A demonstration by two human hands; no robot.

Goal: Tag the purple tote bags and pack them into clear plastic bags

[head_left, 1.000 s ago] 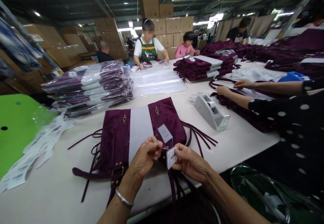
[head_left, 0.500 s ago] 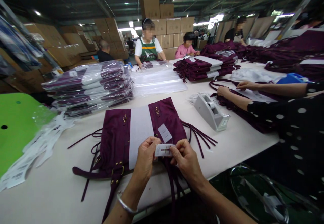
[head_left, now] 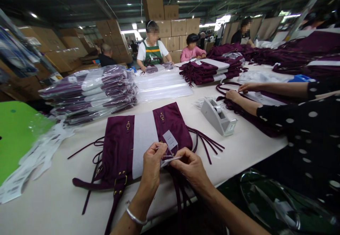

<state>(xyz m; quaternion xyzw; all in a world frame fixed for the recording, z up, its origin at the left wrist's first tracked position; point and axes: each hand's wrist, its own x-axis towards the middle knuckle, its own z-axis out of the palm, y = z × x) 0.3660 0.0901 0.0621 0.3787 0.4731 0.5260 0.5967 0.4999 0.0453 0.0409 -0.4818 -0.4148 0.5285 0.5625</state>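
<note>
A purple bag with a pale band of paper around its middle lies flat in front of me, straps and fringe hanging over the table edge. Over its lower right part, my right hand pinches a small white hang tag, now tilted nearly edge-on. My left hand is closed at the fingertips just left of the tag, apparently on its thin string, which is hard to see. Another white tag rests on the bag just beyond my fingers.
A grey tape dispenser stands right of the bag. Plastic-wrapped bags are stacked back left, near printed label strips. At right, a co-worker's hands handle another purple bag. Clear plastic sleeves lie further back.
The small tag has turned from showing its printed face to nearly edge-on. My left fingers have come off its left end and pinch slightly higher. The view has shifted slightly.
</note>
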